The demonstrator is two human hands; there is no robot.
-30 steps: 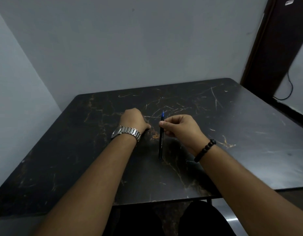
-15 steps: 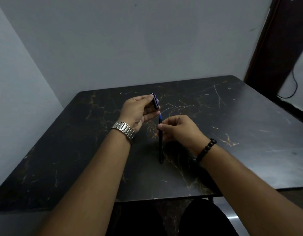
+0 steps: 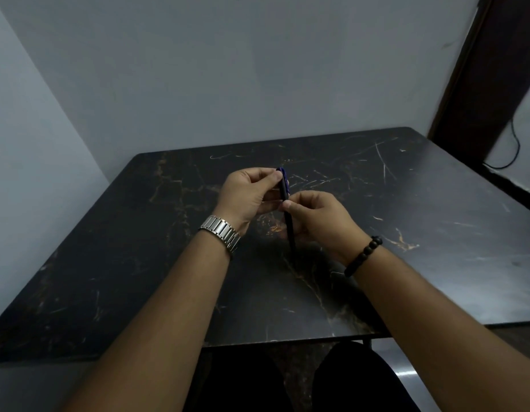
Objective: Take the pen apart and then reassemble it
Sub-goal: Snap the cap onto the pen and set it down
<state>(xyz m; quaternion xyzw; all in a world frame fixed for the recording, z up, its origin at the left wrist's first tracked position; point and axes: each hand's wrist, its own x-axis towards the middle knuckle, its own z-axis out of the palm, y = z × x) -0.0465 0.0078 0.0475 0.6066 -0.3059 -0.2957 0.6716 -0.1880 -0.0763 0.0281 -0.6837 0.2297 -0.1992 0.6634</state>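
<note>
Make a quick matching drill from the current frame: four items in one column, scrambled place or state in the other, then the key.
Things:
1. pen cap
2. pen barrel
3. metal watch
4. bead bracelet

Places or states:
A. on the right wrist
B. pinched in the left hand, at the pen's far end
C. on the left wrist
D. gripped by the right hand, dark shaft running down toward the table

Pairs: 1-B, 2-D, 3-C, 4-A

Head view, downward over table (image 3: pixel 109 263)
</note>
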